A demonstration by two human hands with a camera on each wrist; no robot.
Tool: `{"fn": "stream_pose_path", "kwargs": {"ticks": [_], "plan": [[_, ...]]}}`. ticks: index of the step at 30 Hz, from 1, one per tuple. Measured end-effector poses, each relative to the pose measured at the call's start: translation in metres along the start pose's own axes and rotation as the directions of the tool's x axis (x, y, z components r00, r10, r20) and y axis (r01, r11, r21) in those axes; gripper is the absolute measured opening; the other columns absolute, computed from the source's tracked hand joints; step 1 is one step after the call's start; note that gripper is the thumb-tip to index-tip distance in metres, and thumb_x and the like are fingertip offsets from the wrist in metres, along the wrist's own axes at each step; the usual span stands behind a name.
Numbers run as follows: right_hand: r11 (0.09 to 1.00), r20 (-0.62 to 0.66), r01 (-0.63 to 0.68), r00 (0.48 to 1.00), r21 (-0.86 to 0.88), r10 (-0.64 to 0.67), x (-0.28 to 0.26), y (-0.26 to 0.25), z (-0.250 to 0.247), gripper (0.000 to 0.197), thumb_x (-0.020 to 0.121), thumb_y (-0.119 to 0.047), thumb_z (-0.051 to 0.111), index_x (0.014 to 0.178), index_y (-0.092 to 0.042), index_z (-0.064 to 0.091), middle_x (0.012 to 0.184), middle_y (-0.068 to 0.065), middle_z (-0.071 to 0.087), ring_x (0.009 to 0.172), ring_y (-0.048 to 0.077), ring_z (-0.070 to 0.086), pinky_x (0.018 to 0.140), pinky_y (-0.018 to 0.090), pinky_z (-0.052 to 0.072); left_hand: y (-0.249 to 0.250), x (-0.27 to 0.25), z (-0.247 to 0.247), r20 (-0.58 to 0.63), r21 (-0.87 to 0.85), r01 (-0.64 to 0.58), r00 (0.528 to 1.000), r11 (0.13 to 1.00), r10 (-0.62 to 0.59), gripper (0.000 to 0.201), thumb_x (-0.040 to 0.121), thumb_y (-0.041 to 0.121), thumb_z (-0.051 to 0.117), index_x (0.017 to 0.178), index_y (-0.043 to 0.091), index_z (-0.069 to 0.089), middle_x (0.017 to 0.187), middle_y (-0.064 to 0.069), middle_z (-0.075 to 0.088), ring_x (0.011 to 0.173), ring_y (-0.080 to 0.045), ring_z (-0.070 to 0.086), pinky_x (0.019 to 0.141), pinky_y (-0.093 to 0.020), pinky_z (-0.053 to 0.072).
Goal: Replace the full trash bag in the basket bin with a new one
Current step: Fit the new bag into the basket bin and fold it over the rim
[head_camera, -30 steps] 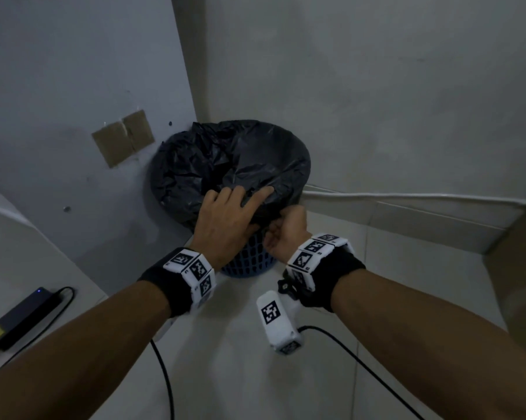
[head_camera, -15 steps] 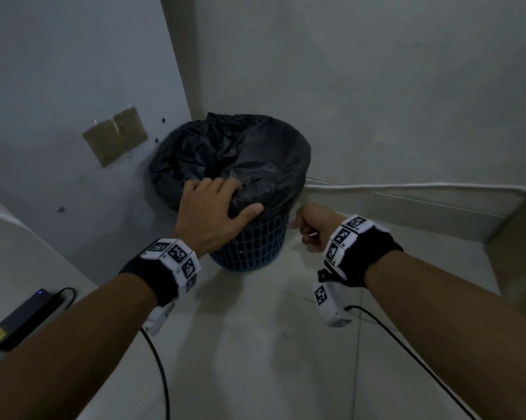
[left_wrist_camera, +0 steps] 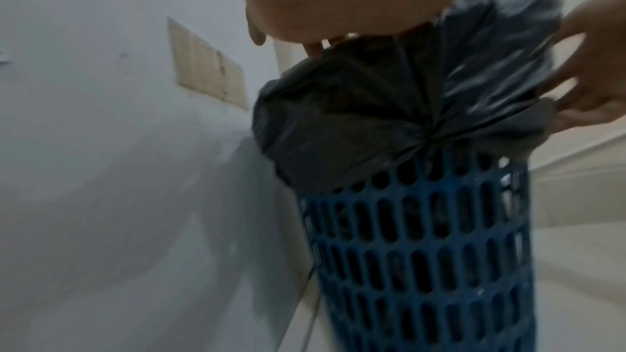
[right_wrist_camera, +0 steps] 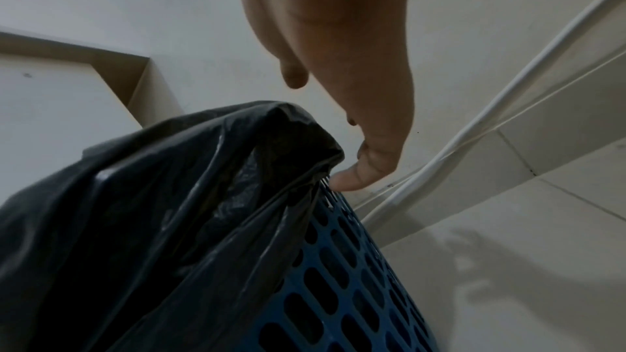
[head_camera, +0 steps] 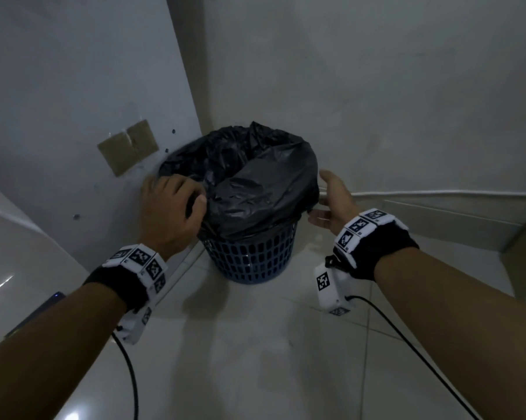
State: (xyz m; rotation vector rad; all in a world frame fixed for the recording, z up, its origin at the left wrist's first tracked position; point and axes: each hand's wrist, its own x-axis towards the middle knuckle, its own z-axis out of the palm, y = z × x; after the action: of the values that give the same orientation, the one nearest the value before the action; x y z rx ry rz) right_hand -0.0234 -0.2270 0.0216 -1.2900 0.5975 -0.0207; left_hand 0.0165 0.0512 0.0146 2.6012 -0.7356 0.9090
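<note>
Hands flanked the bin: left hand [head_camera: 170, 207] curled its grip over the black trash bag [head_camera: 255, 183] at the near-left rim, right hand [head_camera: 331, 201] lay spread beside the right rim. Bag sat in the blue basket bin [head_camera: 249, 256] on the floor.

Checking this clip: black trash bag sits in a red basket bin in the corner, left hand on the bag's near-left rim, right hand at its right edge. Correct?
Not quite. The basket bin is blue, not red; the head view shows it. The black trash bag, left hand and right hand are as stated.
</note>
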Motion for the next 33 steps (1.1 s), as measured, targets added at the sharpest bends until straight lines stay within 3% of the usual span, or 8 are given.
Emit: {"fn": "stream_pose_path", "kwargs": {"ticks": [2, 5, 10, 15, 18, 22, 28, 33], "plan": [[1.000, 0.017, 0.024, 1.000, 0.019, -0.024, -0.001, 0.002, 0.003, 0.021, 0.095, -0.041, 0.047, 0.096, -0.022, 0.057, 0.093, -0.001, 0.055, 0.083, 0.019, 0.057, 0.056, 0.026, 0.051, 0.017, 0.007, -0.002, -0.058, -0.005, -0.076, 0.995, 0.997, 0.076, 0.033, 0.094, 0.034, 0.038, 0.084, 0.015, 0.063, 0.083, -0.003, 0.061, 0.079, -0.027, 0.053, 0.090, -0.044, 0.035], [0.999, -0.002, 0.045, 0.999, 0.023, -0.045, -0.002, 0.008, 0.009, 0.031, 0.092, -0.043, 0.051, 0.104, -0.015, 0.058, 0.090, 0.003, 0.059, 0.073, 0.020, 0.059, 0.050, 0.023, 0.049, 0.058, 0.021, 0.000, -0.052, -0.048, -0.180, 0.983, 0.982, 0.177, 0.037, 0.096, 0.038, 0.039, 0.083, 0.015, 0.065, 0.082, -0.002, 0.061, 0.074, -0.025, 0.052, 0.074, -0.034, 0.036], [0.996, 0.029, 0.042, 0.999, -0.078, -0.040, -0.007, 0.017, 0.007, 0.033, 0.093, -0.045, 0.047, 0.092, -0.016, 0.064, 0.078, 0.002, 0.060, 0.067, 0.019, 0.057, 0.059, 0.026, 0.046, 0.109, 0.036, 0.023, 0.293, 0.059, -0.008, 0.956, 0.998, -0.010, 0.057, 0.090, 0.067, 0.034, 0.124, 0.024, 0.051, 0.117, -0.001, 0.059, 0.095, -0.024, 0.061, 0.073, -0.034, 0.048], [0.992, 0.019, -0.110, 0.994, -0.065, 0.111, -0.003, 0.029, -0.007, 0.034, 0.099, -0.029, 0.038, 0.129, -0.012, 0.046, 0.112, 0.016, 0.056, 0.068, 0.027, 0.059, 0.059, 0.030, 0.049, 0.092, 0.025, 0.030, 0.204, 0.096, -0.235, 0.956, 0.967, 0.212, 0.047, 0.095, 0.056, 0.034, 0.090, 0.018, 0.061, 0.078, -0.002, 0.062, 0.060, -0.025, 0.059, 0.046, -0.030, 0.042], [0.977, 0.125, -0.212, 0.969, -0.009, 0.211, -0.003, 0.039, -0.007, 0.038, 0.099, -0.029, 0.039, 0.135, -0.014, 0.040, 0.121, 0.019, 0.057, 0.077, 0.033, 0.063, 0.064, 0.036, 0.052, 0.064, 0.019, 0.024, 0.133, 0.040, -0.373, 0.921, 0.927, 0.365, 0.045, 0.096, 0.049, 0.040, 0.090, 0.015, 0.069, 0.074, -0.003, 0.065, 0.061, -0.024, 0.059, 0.057, -0.032, 0.045], [0.965, 0.266, -0.255, 0.936, 0.061, 0.231, -0.004, 0.042, 0.005, 0.016, 0.097, -0.021, 0.042, 0.095, -0.010, 0.053, 0.105, 0.020, 0.062, 0.080, 0.034, 0.061, 0.076, 0.039, 0.052, 0.035, 0.009, 0.016, 0.051, 0.076, -0.444, 0.896, 0.893, 0.441, 0.041, 0.095, 0.042, 0.046, 0.101, 0.011, 0.072, 0.082, -0.005, 0.067, 0.074, -0.027, 0.057, 0.081, -0.038, 0.038], [0.974, 0.180, -0.165, 0.974, 0.155, 0.136, 0.002, 0.048, 0.030, 0.021, 0.092, -0.005, 0.052, 0.112, 0.001, 0.057, 0.092, 0.015, 0.058, 0.063, 0.022, 0.055, 0.046, 0.023, 0.050, 0.032, -0.008, 0.009, -0.005, 0.154, -0.366, 0.929, 0.918, 0.371, 0.035, 0.094, 0.041, 0.048, 0.112, 0.018, 0.068, 0.096, -0.007, 0.063, 0.090, -0.030, 0.054, 0.092, -0.045, 0.034], [0.981, 0.098, -0.117, 0.990, 0.156, 0.102, 0.008, 0.051, 0.031, 0.016, 0.091, 0.008, 0.047, 0.100, 0.003, 0.059, 0.088, 0.014, 0.058, 0.057, 0.019, 0.051, 0.039, 0.018, 0.047, 0.049, -0.038, 0.012, -0.100, 0.015, -0.244, 0.964, 0.970, 0.245, 0.021, 0.091, 0.036, 0.054, 0.089, 0.016, 0.050, 0.082, -0.008, 0.051, 0.076, -0.026, 0.043, 0.071, -0.038, 0.032]]}}
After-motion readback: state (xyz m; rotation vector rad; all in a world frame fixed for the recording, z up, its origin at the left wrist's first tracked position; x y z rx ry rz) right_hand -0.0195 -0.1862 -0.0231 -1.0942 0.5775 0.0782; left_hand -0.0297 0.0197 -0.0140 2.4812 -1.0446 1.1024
